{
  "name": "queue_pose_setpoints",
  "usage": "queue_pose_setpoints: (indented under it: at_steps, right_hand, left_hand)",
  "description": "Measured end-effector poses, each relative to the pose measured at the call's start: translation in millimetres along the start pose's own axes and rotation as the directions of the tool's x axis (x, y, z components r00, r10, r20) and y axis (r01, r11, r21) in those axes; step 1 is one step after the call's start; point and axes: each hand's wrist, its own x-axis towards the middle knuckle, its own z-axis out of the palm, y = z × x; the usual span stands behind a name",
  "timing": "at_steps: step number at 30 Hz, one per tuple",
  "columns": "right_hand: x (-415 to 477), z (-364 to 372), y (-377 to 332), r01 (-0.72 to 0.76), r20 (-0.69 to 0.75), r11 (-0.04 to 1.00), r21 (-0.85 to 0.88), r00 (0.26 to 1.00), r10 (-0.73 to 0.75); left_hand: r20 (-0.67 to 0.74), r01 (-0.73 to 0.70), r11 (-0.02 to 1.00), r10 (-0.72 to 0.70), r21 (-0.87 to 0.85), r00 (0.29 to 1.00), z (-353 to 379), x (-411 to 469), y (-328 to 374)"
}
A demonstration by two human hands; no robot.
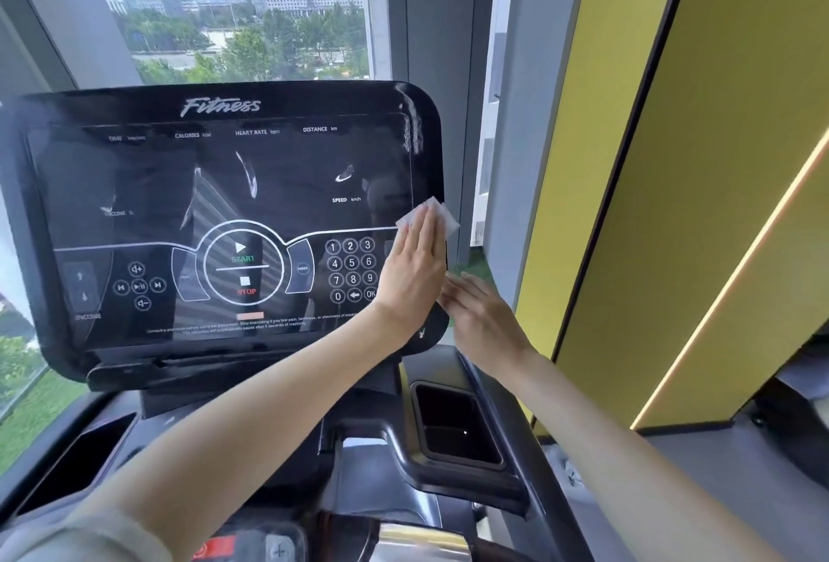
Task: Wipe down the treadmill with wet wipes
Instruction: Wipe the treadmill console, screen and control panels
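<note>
Nearest the lens, a grey sleeve is showing at the lower left, its forearm reaching up across the treadmill. Left of centre, the console screen is carrying several pale streaks, so the glass is judged only partly done. Moving right, the left hand is lying flat with straight fingers, pressing the wet wipe against the screen's right border, just above the number keypad. White corners of the wipe are poking out past the fingertips. Further right and lower, the right hand is hovering open beside the console's edge. It is blurred, and whether it is touching the casing cannot be told.

Recommended: the palm should be working flat, travelling leftward in long overlapping passes toward the streaks. Pressure over the keys should be light, a clean face of the wipe should be turned out, and the right hand should be steadying the casing.
</note>
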Motion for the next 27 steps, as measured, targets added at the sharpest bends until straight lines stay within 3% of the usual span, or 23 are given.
queue_pose_setpoints:
  at_steps: [4, 7, 11, 17, 23, 27]
  right_hand:
    - [-11, 4, 1, 0.034, -0.012, 0.999, 0.011, 0.999, -0.034]
    - [-16, 6, 2, 0.02, -0.026, 1.0, -0.014, 0.999, -0.02]
    - [-6, 2, 1, -0.05, -0.066, 0.998, -0.024, 0.997, 0.048]
    - [-14, -3, 3, -0.217, -0.043, 0.976, 0.008, 0.975, 0.217]
    - [-14, -8, -6, -0.363, -0.042, 0.928, 0.087, 0.929, 0.367]
    - [-17, -6, -17, -0.407, -0.071, 0.909, 0.09, 0.908, 0.413]
  left_hand:
    - [0.053, -0.157, 0.985, 0.161, -0.07, 0.986, 9, -45, 12]
    - [-0.038, -0.091, 0.995, 0.089, -0.038, 0.995, -1, -15, -1]
    - [-0.043, 0.042, 0.999, -0.043, -0.024, 0.998, -9, 14, -18]
    - [0.036, -0.317, 0.946, 0.32, -0.063, 0.947, 9, -56, 0]
    - [-0.033, -0.22, 0.975, 0.219, -0.043, 0.975, -10, -7, -26]
    - [0.01, -0.456, 0.883, 0.46, -0.113, 0.888, 10, -53, -21]
